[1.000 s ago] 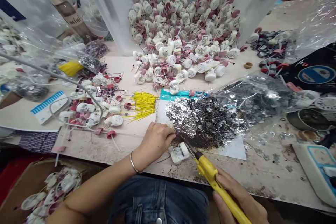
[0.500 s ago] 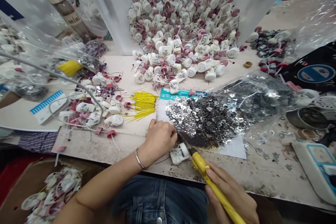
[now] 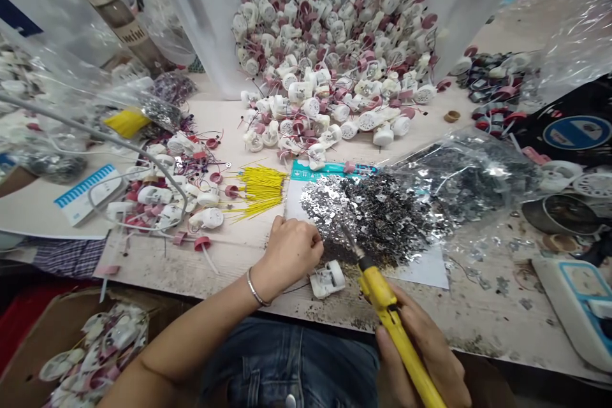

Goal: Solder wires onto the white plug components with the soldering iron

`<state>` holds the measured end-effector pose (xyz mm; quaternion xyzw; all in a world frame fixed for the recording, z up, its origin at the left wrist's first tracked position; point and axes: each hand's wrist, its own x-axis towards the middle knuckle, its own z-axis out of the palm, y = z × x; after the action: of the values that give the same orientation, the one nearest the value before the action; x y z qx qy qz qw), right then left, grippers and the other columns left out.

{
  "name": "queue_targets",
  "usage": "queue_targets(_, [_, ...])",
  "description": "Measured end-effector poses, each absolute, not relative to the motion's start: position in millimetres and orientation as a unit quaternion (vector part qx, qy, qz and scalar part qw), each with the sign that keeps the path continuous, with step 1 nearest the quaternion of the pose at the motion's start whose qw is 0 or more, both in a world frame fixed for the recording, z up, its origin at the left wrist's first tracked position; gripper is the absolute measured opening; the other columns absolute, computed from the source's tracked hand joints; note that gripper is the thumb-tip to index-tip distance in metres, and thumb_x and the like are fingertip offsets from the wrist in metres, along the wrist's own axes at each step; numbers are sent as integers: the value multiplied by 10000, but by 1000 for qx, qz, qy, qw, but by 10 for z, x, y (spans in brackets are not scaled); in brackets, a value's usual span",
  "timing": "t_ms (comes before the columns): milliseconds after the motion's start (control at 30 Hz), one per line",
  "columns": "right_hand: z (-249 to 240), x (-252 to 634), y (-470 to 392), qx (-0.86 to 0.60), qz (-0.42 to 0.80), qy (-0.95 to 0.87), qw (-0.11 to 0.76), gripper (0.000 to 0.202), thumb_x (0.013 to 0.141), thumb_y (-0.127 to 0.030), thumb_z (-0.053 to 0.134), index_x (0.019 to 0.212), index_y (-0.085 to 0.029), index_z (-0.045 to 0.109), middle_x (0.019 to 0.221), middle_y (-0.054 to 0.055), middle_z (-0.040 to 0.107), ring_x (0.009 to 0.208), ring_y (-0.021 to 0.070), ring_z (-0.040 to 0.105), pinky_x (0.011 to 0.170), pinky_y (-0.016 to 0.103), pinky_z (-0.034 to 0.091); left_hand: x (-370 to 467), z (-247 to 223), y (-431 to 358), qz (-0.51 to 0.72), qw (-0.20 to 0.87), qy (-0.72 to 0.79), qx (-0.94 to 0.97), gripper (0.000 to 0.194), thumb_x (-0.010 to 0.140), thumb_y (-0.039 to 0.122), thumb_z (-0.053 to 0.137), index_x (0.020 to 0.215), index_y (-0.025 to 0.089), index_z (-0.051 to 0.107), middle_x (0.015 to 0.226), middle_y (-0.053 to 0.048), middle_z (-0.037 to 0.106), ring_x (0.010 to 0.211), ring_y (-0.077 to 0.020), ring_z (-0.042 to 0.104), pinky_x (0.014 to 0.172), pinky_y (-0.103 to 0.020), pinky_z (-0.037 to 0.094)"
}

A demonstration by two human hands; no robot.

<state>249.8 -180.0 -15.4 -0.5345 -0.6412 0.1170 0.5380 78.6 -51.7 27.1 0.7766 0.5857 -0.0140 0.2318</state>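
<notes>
My right hand (image 3: 425,347) grips a yellow electric screwdriver (image 3: 394,325). Its thin metal bit points up and left over a heap of small silver plates and dark screw-like bits (image 3: 377,210). My left hand (image 3: 294,245) is closed, knuckles up, at the heap's left edge; its fingertips are hidden, so whatever they pinch does not show. Just below that hand a small white plastic housing (image 3: 327,279) lies on the table, touching or nearly touching it. A bundle of yellow wires (image 3: 262,191) lies beyond the left hand.
White and pink plastic units (image 3: 329,70) spill from a translucent bin at the back. More units (image 3: 162,197) lie at left beside a bent grey cable. A clear bag (image 3: 478,172) of metal parts rests at right, near a metal cup (image 3: 559,213) and a white-blue device (image 3: 574,312). A box (image 3: 29,344) stands lower left.
The screwdriver in my right hand has shifted right, away from the white housing, and its bit now lies over the heap. My left hand and the housing have barely moved.
</notes>
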Motion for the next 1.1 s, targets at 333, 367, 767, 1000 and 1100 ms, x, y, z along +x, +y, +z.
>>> queue_targets(333, [-278, 2163, -1586, -506, 179, -619, 574, 206, 788, -7, 546, 850, -192, 615, 1325, 69, 511, 1087, 240, 629, 731, 335, 633, 610, 295, -586, -34, 263, 583, 768, 172, 841, 226, 571, 781, 189, 728, 768, -62, 732, 727, -214, 661, 663, -306, 441])
queue_targets(367, [-279, 2199, -1597, -520, 164, -610, 575, 187, 787, -20, 562, 833, -192, 618, 1308, 65, 528, 1069, 239, 638, 718, 333, 634, 566, 297, -585, -28, 282, 571, 770, 174, 851, 243, 573, 797, 190, 731, 777, -58, 732, 729, -206, 660, 660, -296, 444])
queue_targets(767, [-230, 2477, -1536, -555, 109, -588, 579, 202, 749, 21, 618, 790, -175, 585, 1277, 40, 530, 1086, 198, 622, 743, 292, 633, 175, 95, -155, 27, 25, 633, 773, 186, 892, 210, 511, 847, 167, 687, 889, -112, 669, 909, -291, 573, 775, -414, 409])
queue_targets(1000, [-374, 2614, -1080, -504, 109, -711, 477, 272, 823, -78, 588, 1033, -240, 650, 1348, 45, 485, 1174, 221, 566, 874, 314, 585, 229, 129, -209, 178, 25, 552, 815, 165, 925, 160, 465, 883, 156, 624, 967, -98, 660, 950, -234, 566, 879, -381, 431])
queue_targets(1100, [-366, 2673, -1050, -487, 124, -745, 440, 293, 861, -108, 548, 1093, -263, 636, 1375, 46, 477, 1178, 221, 569, 875, 320, 584, 271, 174, -280, 209, 75, 523, 823, 167, 946, 154, 430, 934, 146, 597, 893, -83, 650, 845, -196, 586, 790, -330, 466])
